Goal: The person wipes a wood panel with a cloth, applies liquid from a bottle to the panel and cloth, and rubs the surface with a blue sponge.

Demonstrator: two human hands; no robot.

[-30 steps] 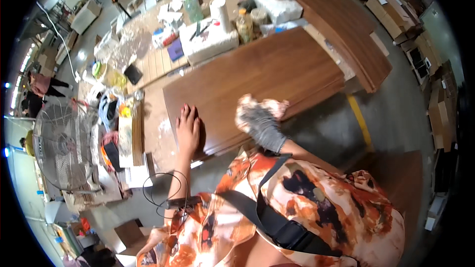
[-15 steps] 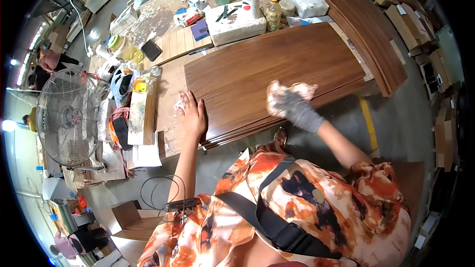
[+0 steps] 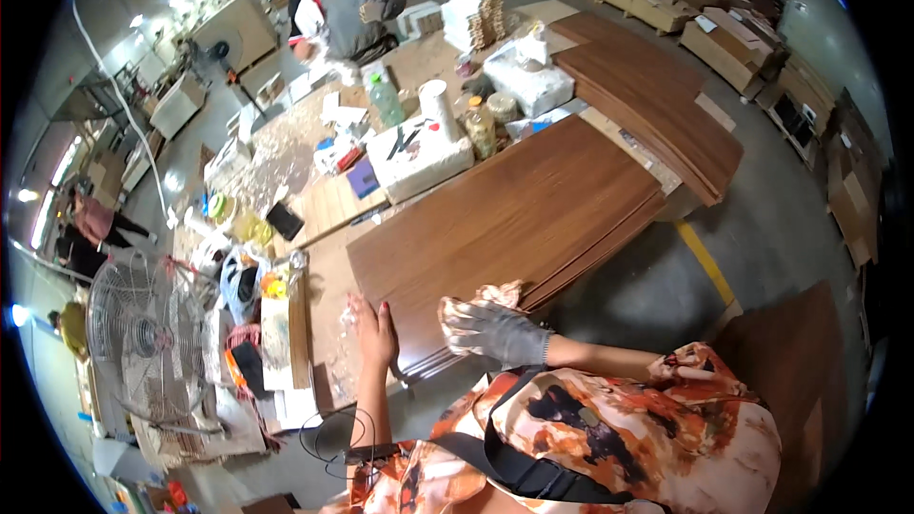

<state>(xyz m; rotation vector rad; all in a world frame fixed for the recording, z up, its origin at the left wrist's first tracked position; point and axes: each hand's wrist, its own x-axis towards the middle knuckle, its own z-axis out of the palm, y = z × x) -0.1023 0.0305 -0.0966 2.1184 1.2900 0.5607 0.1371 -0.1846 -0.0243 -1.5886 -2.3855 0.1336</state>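
Observation:
A brown wood-grain panel lies on top of a stack of like panels on the worktable. My right hand, in a grey glove, presses a crumpled pale cloth onto the panel near its front left corner. The gloved fingers are closed round the cloth. My bare left hand rests at the panel's left end, its thumb on the panel's edge and its fingers stretched out and partly blurred. A whitish patch shows beside those fingers; I cannot make out what it is.
Behind the panel stand a white foam block, a green-tinted bottle and a wrapped white package. More brown panels lie to the right. A fan stands at left. A co-worker is across the table.
My right hand has drawn the cloth from the panel's middle toward its near left corner. The view has tilted up, bringing the co-worker across the table into sight. My left hand stays at the panel's end.

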